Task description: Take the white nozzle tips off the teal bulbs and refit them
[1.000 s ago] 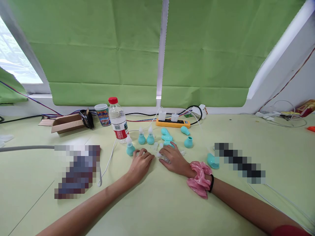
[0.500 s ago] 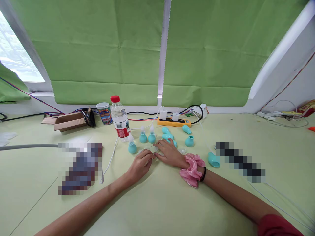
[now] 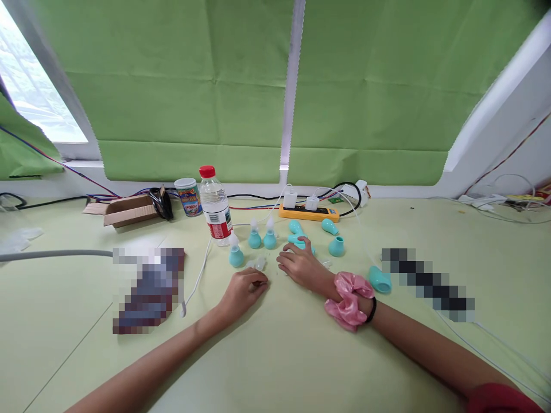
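Note:
My left hand (image 3: 243, 288) rests on the pale green table (image 3: 275, 355) with its fingers curled in; whether anything small is inside them is hidden. Just beyond it lie a few small clear tips (image 3: 258, 264). My right hand (image 3: 301, 265) lies palm down, fingers apart, its fingertips touching a teal rubber bulb (image 3: 303, 245) that lies on its side. A pink scrunchie (image 3: 349, 293) sits on that wrist. Three teal bulbs with clear tips stand upright: one (image 3: 236, 256) near my left hand, two (image 3: 262, 238) further back.
More teal bulbs lie at the back (image 3: 329, 226), beside a teal cup-shaped one (image 3: 336, 246), and at the right (image 3: 379, 280). Behind stand a water bottle (image 3: 215, 207), a printed can (image 3: 188, 197), a yellow power strip (image 3: 309, 213) and a cardboard box (image 3: 129, 210). Cables run across the table.
My left hand has drawn back toward me from the clear tips and curled its fingers. My right hand has slid slightly back, fingertips now on the lying teal bulb.

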`<action>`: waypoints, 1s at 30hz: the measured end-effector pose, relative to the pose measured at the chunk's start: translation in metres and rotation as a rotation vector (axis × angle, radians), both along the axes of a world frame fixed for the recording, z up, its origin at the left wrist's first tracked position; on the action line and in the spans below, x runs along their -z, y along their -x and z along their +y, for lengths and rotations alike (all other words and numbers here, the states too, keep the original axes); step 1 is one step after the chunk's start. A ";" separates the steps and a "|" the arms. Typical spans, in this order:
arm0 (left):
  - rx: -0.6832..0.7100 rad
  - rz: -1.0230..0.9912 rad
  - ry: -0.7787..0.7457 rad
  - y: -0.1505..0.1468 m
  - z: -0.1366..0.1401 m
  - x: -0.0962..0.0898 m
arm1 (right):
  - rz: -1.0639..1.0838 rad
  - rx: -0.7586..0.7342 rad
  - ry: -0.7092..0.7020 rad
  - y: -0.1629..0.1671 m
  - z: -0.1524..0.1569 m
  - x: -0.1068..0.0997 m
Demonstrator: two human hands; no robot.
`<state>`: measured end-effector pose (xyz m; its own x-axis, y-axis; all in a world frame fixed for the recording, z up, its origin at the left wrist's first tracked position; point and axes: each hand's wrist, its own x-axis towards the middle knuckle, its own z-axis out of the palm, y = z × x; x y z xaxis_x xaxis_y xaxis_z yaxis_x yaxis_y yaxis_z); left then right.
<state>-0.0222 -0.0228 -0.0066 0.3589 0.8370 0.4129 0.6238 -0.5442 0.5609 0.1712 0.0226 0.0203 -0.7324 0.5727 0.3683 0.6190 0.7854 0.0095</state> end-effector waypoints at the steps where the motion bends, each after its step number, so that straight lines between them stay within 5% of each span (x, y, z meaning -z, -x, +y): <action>1: -0.019 0.018 -0.003 0.001 -0.001 -0.001 | 0.051 -0.008 -0.027 0.001 -0.003 0.001; 4: -0.092 0.117 -0.035 0.005 -0.002 -0.001 | 0.353 -0.029 0.041 0.004 -0.023 0.007; 9: -0.073 0.146 -0.001 0.008 -0.003 0.000 | 0.759 -0.008 0.591 0.013 -0.054 0.026; 12: -0.077 -0.036 0.097 0.007 -0.005 -0.001 | 0.828 0.028 0.775 0.015 -0.053 0.034; 18: -0.013 -0.472 0.474 0.000 -0.011 -0.004 | 0.900 0.055 0.946 0.014 -0.041 0.037; 30: 0.137 -0.393 0.377 0.000 -0.011 -0.004 | 0.977 0.060 1.019 0.016 -0.043 0.035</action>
